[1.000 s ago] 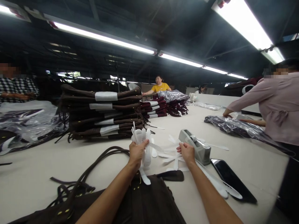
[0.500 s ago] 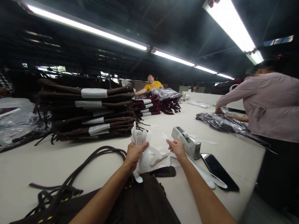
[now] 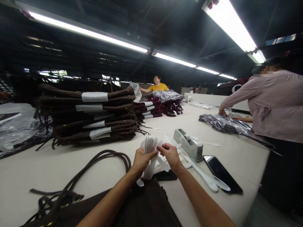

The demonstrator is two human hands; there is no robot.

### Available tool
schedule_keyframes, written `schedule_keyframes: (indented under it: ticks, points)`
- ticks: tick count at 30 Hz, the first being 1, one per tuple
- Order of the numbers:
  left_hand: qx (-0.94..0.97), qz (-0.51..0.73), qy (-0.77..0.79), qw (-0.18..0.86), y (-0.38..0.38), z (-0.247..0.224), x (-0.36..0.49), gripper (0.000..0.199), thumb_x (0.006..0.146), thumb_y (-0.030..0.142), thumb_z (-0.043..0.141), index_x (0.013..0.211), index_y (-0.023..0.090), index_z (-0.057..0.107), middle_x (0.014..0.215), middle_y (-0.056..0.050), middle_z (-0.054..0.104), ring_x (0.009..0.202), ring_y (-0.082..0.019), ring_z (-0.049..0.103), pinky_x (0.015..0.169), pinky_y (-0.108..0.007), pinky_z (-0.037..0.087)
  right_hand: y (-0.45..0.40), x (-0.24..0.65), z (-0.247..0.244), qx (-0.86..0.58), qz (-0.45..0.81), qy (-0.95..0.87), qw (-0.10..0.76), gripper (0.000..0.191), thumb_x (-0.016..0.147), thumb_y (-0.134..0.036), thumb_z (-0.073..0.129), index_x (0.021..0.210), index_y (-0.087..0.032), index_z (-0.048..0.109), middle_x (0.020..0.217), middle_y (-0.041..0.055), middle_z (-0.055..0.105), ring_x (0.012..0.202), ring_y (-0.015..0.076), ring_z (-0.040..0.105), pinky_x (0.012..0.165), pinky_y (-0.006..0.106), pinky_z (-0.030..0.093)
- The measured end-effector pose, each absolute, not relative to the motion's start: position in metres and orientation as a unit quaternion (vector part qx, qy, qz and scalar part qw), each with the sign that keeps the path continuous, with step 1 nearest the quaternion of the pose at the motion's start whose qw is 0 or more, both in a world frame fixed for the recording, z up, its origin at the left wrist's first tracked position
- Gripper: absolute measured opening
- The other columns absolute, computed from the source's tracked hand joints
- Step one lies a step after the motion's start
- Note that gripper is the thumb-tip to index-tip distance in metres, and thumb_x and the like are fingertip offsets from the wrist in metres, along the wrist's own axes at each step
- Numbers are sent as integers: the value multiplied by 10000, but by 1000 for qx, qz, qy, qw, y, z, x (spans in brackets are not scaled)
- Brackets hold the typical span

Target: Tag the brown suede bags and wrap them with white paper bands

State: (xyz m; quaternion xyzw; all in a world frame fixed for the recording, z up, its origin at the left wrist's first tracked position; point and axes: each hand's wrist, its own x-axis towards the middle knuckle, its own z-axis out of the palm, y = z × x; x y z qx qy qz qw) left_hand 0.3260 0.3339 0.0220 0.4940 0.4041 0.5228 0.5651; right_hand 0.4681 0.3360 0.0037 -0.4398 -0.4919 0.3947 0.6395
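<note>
My left hand [image 3: 142,160] is closed round a bundle of white plastic strips [image 3: 149,167] with toothed edges, held upright over the dark brown garment [image 3: 149,201]. Touching the bundle's right side, my right hand [image 3: 170,155] pinches a white strip between thumb and fingers. More loose white strips [image 3: 203,175] lie on the table to the right, beside a grey tape dispenser [image 3: 188,145]. Long dark straps [image 3: 94,157] curl out from the garment on the left.
A tall stack of brown garments [image 3: 63,110] with white bands stands at the back left. Maroon garments [image 3: 165,107] lie behind it. A black phone [image 3: 222,173] is at right. A person [image 3: 274,104] handles a bagged garment [image 3: 222,124]; another person [image 3: 158,86] stands far back.
My right hand has moved left to the bundle, bringing a strip against it. My left hand has shifted slightly right. The far person in yellow now lifts some clear plastic.
</note>
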Motion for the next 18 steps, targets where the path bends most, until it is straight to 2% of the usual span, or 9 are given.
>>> schedule_keyframes:
  ticks: [5, 8, 10, 12, 14, 16, 18]
  points:
    - [485, 519, 377, 594, 335, 18, 327, 480, 536, 406, 874, 848, 81, 709, 722, -67, 696, 631, -147, 608, 579, -216, 454, 336, 475, 0, -421, 362, -538, 634, 346, 712, -460, 739, 604, -149, 634, 547, -13, 541, 566, 109, 437, 581, 249, 354]
    - [443, 545, 371, 608, 340, 12, 327, 531, 473, 367, 904, 867, 76, 699, 762, -85, 707, 670, -171, 633, 635, -247, 488, 338, 472, -4, -411, 363, -550, 630, 373, 752, -487, 700, 604, -148, 649, 566, 5, 570, 568, 110, 452, 589, 249, 373]
    - [414, 568, 382, 600, 346, 8, 326, 546, 437, 349, 914, 856, 82, 688, 761, -83, 706, 671, -178, 639, 656, -268, 503, 342, 475, -6, -429, 359, -531, 637, 404, 751, -539, 676, 672, -143, 687, 571, 14, 580, 548, 114, 468, 572, 253, 389]
    - [395, 588, 395, 585, 352, 4, 323, 539, 430, 339, 912, 847, 93, 675, 752, -69, 703, 669, -173, 642, 672, -275, 509, 347, 487, -9, -483, 328, -492, 646, 481, 735, -603, 642, 790, -132, 723, 561, 16, 576, 520, 121, 476, 537, 258, 396]
    - [386, 597, 403, 577, 355, 3, 321, 531, 439, 328, 906, 857, 100, 670, 763, -64, 706, 680, -168, 646, 686, -272, 512, 353, 507, -11, -545, 287, -457, 641, 519, 687, -624, 658, 805, -124, 731, 533, 18, 558, 492, 131, 476, 500, 264, 389]
    - [388, 595, 402, 578, 356, 4, 320, 528, 451, 316, 901, 872, 97, 670, 784, -74, 712, 697, -172, 653, 691, -272, 515, 356, 525, -11, -591, 251, -439, 629, 451, 593, -560, 754, 751, -138, 724, 555, 24, 572, 511, 144, 495, 497, 265, 388]
    - [395, 586, 403, 581, 353, 7, 321, 520, 461, 305, 900, 876, 93, 668, 785, -84, 715, 694, -178, 655, 676, -274, 515, 355, 530, -8, -615, 200, -437, 625, 439, 522, -486, 818, 799, -157, 730, 655, 36, 614, 583, 158, 526, 533, 263, 405]
